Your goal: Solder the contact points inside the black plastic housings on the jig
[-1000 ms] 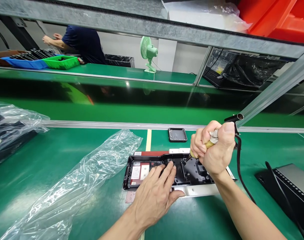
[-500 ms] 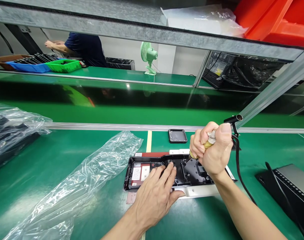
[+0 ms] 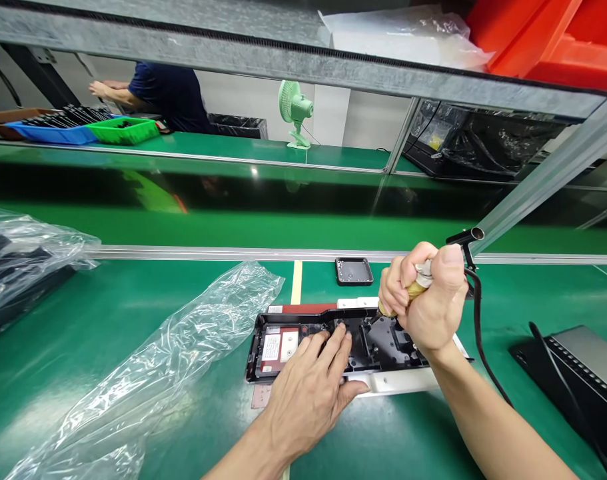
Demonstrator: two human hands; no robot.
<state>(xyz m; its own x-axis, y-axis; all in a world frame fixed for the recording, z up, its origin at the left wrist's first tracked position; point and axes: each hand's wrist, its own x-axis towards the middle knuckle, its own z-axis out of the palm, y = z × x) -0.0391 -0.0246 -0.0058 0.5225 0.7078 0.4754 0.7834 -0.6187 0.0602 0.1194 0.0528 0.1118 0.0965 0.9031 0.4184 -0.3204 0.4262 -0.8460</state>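
A long black plastic housing (image 3: pixel 383 343) lies open side up over a white and red fixture (image 3: pixel 408 381) on the green bench. My left hand (image 3: pixel 310 390) rests on the housing's middle, fingers spread, thumb over the fixture's near white edge. Wrapped in my right hand (image 3: pixel 428 293) is a yellow-handled screwdriver (image 3: pixel 417 287), tilted, its tip down inside the housing just right of my left fingertips. What the tip touches is too small to tell. A small black tray (image 3: pixel 354 271) with tiny parts sits behind the housing.
Crumpled clear plastic (image 3: pixel 183 353) stretches across the left; bagged black parts (image 3: pixel 28 273) lie at far left. A metal post (image 3: pixel 543 170) and black cable (image 3: pixel 478 333) stand right. A black and grey panel (image 3: pixel 578 373) lies far right. Beyond are a green fan (image 3: pixel 294 110) and another person (image 3: pixel 170 97).
Both hands and the screwdriver keep nearly the same pose on the housing. The whole view has shifted very slightly.
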